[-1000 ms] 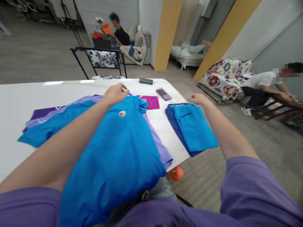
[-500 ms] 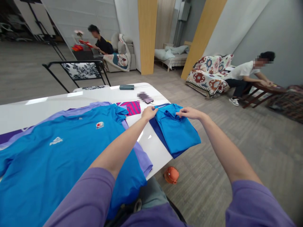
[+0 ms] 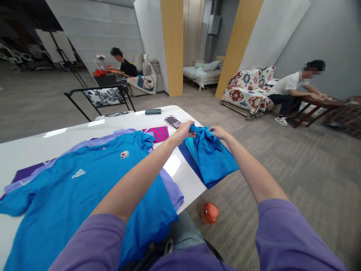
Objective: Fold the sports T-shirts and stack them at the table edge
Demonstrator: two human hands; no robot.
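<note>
At the table's right corner lies a folded blue shirt [image 3: 216, 162], on top of a folded dark blue garment [image 3: 191, 158]. My left hand [image 3: 184, 132] is closed on the folded shirt's far left edge. With fingers pinched, my right hand [image 3: 220, 132] grips the same shirt near its collar end. The cloth between my hands is raised and bunched. To the left, a blue T-shirt [image 3: 101, 195] with white logos and a badge is spread out flat. Part of a lavender garment [image 3: 172, 188] shows from under it.
A pink and purple striped cloth [image 3: 159, 134], a phone [image 3: 176, 123] and a grey-green box-like object [image 3: 153, 111] lie on the white table [image 3: 36, 146]. An orange rounded object [image 3: 209, 213] sits on the floor. A chair [image 3: 101, 98] stands beyond. Two people sit farther off.
My left hand has moved slightly right and tightened over the folded shirt's edge. The shirt's far end has been lifted and bunched between both hands. The camera view has shifted a little.
</note>
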